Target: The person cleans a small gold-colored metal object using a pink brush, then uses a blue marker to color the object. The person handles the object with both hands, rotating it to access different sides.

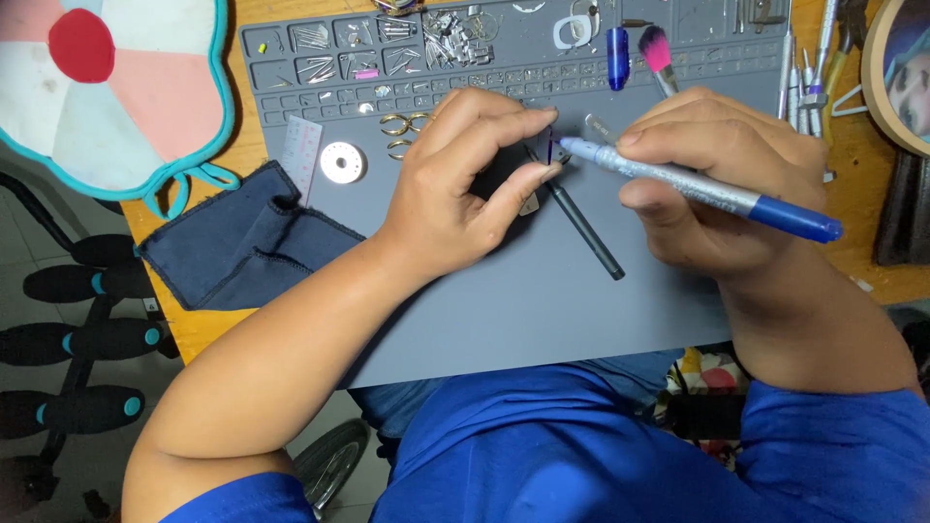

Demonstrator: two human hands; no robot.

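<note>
A grey work mat (542, 320) is seen from above, laid over a wooden table (194, 334).

The left hand (455, 189) is held near the middle of the mat, its thumb and forefinger pinched on a small dark part (550, 147); the part is too small for its kind to be told.

The right hand (722, 189) is closed around a marker pen (697, 189) with a silver barrel and a blue end cap. The pen is held slanted, and its pale tip is brought against the small part between the left fingertips.

A thin black rod (581, 228) is laid on the mat just below both hands, running diagonally.

At the far edge of the mat, rows of moulded compartments (339, 58) are filled with small metal pieces. A pink-bristled brush (657, 53) and a small blue bottle (617, 56) are placed there too. Gold rings (402, 131) and a white round spool (342, 162) are set to the left of the left hand, beside a pale, translucent ruler (302, 155).

A folded dark blue cloth (242, 242) is draped over the mat's left corner. A flower-shaped cushion (107, 87) in pink, white and red with teal piping is seen at the upper left. Slim metal tools (804, 68) are lined up at the upper right.
</note>
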